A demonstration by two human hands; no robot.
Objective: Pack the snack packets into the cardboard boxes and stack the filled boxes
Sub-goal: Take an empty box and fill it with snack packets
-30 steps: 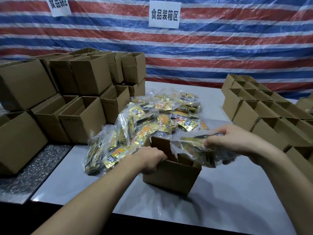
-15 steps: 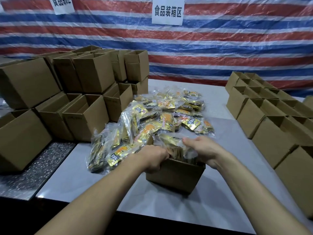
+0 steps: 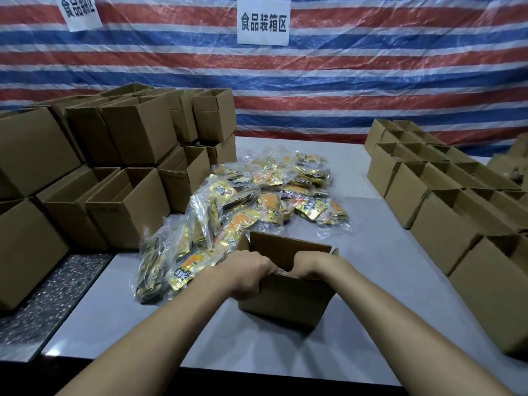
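Both hands met at the open cardboard box [image 3: 285,295] near the front of the table [image 3: 371,281]: the left hand [image 3: 251,274] gripped its near rim; the right hand [image 3: 313,267] reached inside, fingers hidden, grasp untellable. Pressing packets flat would likely save room. Its contents were mostly hidden; snack packets [image 3: 257,201] lay heaped just behind, stacked boxes [image 3: 137,130] to the left.

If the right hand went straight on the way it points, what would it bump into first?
Probably the snack packet inside the cardboard box; the right hand points down into it.
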